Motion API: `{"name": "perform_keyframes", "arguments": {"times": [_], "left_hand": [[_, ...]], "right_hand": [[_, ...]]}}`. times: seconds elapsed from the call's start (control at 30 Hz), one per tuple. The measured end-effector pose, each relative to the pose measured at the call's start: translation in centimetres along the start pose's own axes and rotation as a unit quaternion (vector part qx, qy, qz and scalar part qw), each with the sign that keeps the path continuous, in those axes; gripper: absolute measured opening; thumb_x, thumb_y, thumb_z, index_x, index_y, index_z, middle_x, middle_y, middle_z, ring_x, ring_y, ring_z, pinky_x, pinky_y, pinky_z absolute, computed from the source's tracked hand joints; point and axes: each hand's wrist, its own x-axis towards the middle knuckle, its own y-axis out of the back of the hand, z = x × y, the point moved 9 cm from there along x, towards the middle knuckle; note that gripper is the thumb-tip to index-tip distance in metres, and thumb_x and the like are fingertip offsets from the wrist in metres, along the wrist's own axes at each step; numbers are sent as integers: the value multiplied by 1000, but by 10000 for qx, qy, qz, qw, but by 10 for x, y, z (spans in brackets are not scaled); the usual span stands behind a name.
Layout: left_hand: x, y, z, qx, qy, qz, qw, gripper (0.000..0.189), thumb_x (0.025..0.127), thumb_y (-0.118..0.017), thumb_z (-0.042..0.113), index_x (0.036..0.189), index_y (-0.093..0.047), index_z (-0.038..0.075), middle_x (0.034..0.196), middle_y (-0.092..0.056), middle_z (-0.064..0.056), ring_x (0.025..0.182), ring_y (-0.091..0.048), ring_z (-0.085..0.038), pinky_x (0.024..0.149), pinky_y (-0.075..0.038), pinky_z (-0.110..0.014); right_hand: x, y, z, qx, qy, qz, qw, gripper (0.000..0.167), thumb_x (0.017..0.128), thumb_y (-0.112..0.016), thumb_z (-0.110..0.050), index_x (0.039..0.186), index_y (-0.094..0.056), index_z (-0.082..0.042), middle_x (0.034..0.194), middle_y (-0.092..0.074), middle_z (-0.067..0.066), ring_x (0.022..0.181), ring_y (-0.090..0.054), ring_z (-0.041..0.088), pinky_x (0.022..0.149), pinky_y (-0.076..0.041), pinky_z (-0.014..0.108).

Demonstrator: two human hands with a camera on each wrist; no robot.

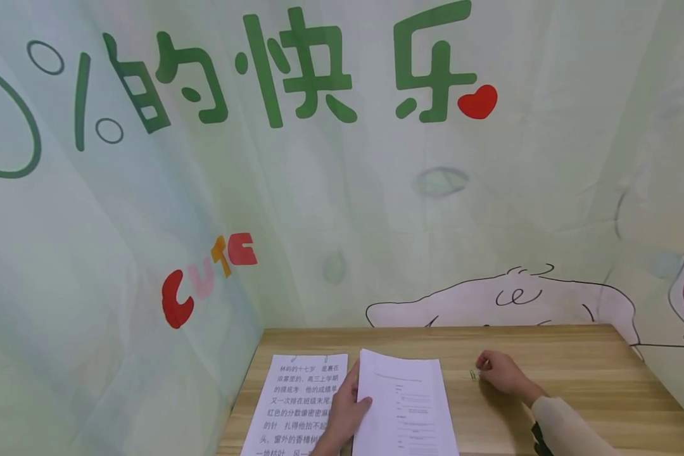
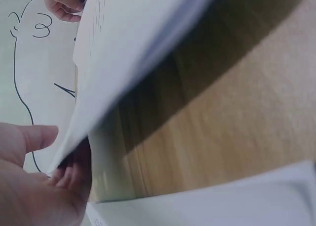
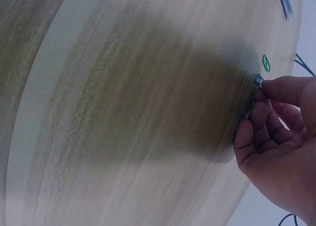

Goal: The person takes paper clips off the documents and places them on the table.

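Observation:
In the head view my left hand (image 1: pixel 344 408) grips the left edge of a stack of printed sheets (image 1: pixel 399 399), thumb on top and fingers beneath. The left wrist view shows the sheets (image 2: pixel 118 48) tilted up off the table, with the left hand (image 2: pixel 44 176) at their edge. To the right of the stack, my right hand (image 1: pixel 504 373) is low over the table. Its thumb and forefinger pinch a small bluish paper clip (image 3: pixel 258 79), partly hidden by the fingertips. A green paper clip (image 3: pixel 266 63) lies on the wood just beside the right hand (image 3: pixel 276 132).
Left of the held stack lies another set of sheets (image 1: pixel 296 405) with large printed characters and two clips on its top edge. The wooden table (image 1: pixel 593 380) meets a printed curtain (image 1: pixel 342 209) at its back and left sides.

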Motion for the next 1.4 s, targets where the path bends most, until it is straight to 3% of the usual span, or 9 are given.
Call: {"name": "perform_keyframes", "arguments": {"times": [0.37, 0.57, 0.77, 0.9, 1.13, 1.27, 1.4], "left_hand": [[4, 9, -1, 344, 366, 402, 9979, 76, 88, -74, 4, 158, -43, 0, 125, -65, -15, 91, -67, -17, 74, -60, -28], [4, 10, 0, 323, 299, 448, 9980, 74, 88, -74, 3, 156, -44, -4, 127, -62, -16, 91, -62, -16, 73, -56, -26], [2, 9, 3, 265, 203, 416, 9986, 70, 88, -72, 2, 153, -46, -8, 130, -60, -20, 106, -68, -27, 90, -62, -42], [1, 10, 6, 372, 212, 473, 9980, 67, 89, -73, 4, 151, -50, -5, 129, -61, -18, 109, -63, -27, 94, -58, -46], [-1, 7, 16, 386, -26, 381, 9985, 63, 90, -72, 4, 149, -52, -6, 133, -61, -24, 124, -59, -40, 110, -48, -62], [-5, 11, 16, 467, 6, 230, 9986, 62, 92, -72, 8, 150, -51, -5, 134, -60, -24, 121, -61, -39, 106, -52, -60], [-12, 28, 11, 562, 123, 199, 9981, 61, 94, -69, 9, 152, -50, -2, 140, -57, -25, 121, -61, -40, 101, -55, -60]], "right_hand": [[1, -2, 1, -126, 18, -153, 9998, 15, 88, -67, 7, 102, -67, 0, 88, -64, 6, 79, -58, 20, 67, -52, 32], [0, -2, 0, 41, 213, -450, 9988, 26, 80, -68, 11, 104, -67, 0, 88, -64, 9, 79, -57, 20, 66, -52, 31], [2, -2, 2, 115, 179, -570, 9981, 27, 79, -71, 13, 102, -67, 0, 86, -64, 6, 77, -58, 20, 65, -54, 32], [2, -3, 4, 74, 94, -540, 9985, 24, 81, -72, 13, 101, -66, -1, 88, -64, 6, 79, -59, 20, 67, -55, 34], [1, 0, -1, 30, 178, -455, 9988, 22, 82, -72, 12, 100, -66, 0, 90, -66, 7, 81, -59, 20, 70, -56, 34], [1, 0, -3, 14, 250, -379, 9990, 23, 80, -73, 11, 99, -66, 1, 89, -66, 7, 82, -60, 20, 73, -56, 35], [4, -2, 5, 102, 68, -278, 9995, 24, 79, -75, 10, 100, -68, 2, 91, -67, 6, 84, -61, 19, 76, -58, 36]]}}
